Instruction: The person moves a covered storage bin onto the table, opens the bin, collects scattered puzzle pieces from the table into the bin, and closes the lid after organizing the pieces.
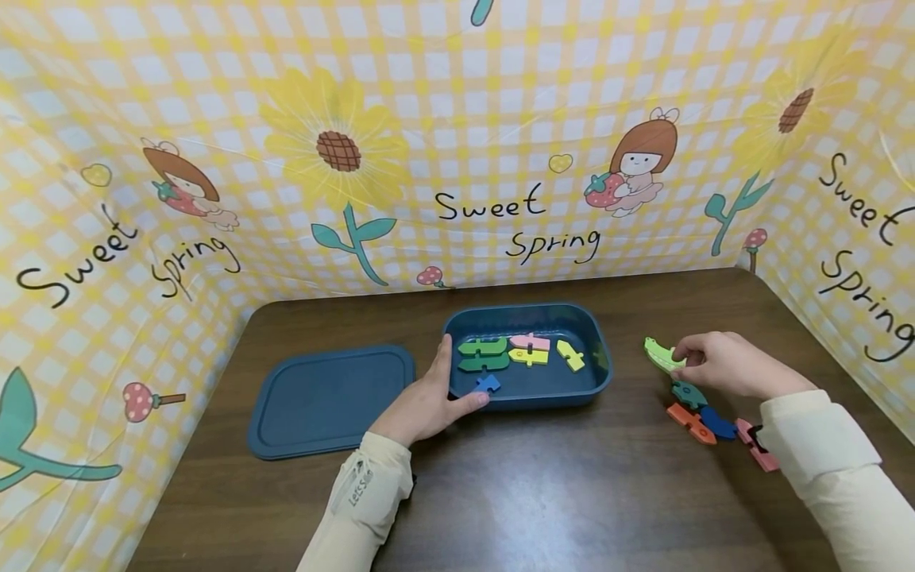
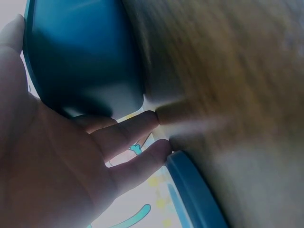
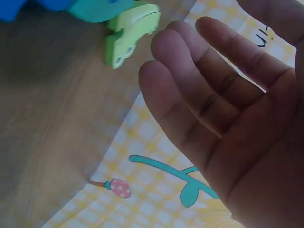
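Note:
My left hand (image 1: 422,401) rests against the left end of a dark blue box (image 1: 606,381). Its thumb lies at the front rim and its straight fingers reach along the side wall; the left wrist view shows them spread beside the box (image 2: 85,52). At the table's right side, my right hand (image 1: 732,365) reaches down over a curved light green toy piece (image 1: 658,354). In the right wrist view its loosely bent fingers (image 3: 161,90) stand apart from that light green piece (image 3: 137,23). A dark green piece (image 1: 689,394) lies just below this hand.
Inside the box are green pieces (image 1: 482,362), a pink piece (image 1: 529,342), yellow pieces (image 1: 569,355) and a small blue piece (image 1: 488,383). The blue lid (image 1: 329,401) lies left. Orange (image 1: 691,423), blue (image 1: 718,423) and pink (image 1: 758,446) pieces lie near the right sleeve. Patterned cloth (image 1: 472,159) surrounds the table.

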A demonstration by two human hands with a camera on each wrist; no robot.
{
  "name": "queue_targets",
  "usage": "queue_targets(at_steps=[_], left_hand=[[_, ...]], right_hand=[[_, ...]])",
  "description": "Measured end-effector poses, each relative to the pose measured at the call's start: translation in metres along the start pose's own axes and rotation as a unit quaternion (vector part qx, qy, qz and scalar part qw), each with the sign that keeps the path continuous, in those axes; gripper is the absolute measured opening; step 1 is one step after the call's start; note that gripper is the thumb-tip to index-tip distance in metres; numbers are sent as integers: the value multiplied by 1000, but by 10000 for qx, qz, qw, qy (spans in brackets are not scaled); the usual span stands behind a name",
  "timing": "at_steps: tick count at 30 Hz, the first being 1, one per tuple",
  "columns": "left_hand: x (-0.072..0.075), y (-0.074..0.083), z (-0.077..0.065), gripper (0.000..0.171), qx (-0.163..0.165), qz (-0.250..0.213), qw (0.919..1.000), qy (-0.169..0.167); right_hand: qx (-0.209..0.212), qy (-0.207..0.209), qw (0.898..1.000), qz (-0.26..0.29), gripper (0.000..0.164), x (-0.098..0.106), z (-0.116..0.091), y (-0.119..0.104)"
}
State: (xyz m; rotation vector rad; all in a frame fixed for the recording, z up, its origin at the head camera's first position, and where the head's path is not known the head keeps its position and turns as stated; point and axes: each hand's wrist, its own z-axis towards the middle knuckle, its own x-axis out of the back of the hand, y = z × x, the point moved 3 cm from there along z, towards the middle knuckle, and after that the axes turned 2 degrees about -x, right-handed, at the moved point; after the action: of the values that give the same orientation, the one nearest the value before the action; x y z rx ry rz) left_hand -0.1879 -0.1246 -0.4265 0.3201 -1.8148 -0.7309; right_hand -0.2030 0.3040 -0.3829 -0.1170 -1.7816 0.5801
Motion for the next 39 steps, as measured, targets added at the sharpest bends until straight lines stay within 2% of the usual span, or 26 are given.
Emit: queue_targets(at_steps=[8, 14, 20, 25, 28, 39], left_hand=[[1, 1, -1, 112, 23, 35, 10000, 31], [1, 0, -1, 113, -11, 22, 10000, 35], [1, 1, 0, 112, -24, 21, 10000, 48], [0, 1, 0, 112, -27, 39, 10000, 34], [0, 0, 0, 112, -14, -14, 10000, -4], [-1, 0, 0, 112, -14, -89, 9999, -45]], right_hand=[[-423, -563, 9974, -156, 32, -13, -5, 17], [-610, -724, 9953, -203, 40, -19, -5, 21], [-668, -679, 9951, -268, 31, -23, -4, 22], [-490, -502, 9969, -363, 25, -27, -5, 22], [-373, -423, 9975, -421, 25, -29, -6, 21], [-444, -452, 9968, -495, 22, -32, -4, 21]])
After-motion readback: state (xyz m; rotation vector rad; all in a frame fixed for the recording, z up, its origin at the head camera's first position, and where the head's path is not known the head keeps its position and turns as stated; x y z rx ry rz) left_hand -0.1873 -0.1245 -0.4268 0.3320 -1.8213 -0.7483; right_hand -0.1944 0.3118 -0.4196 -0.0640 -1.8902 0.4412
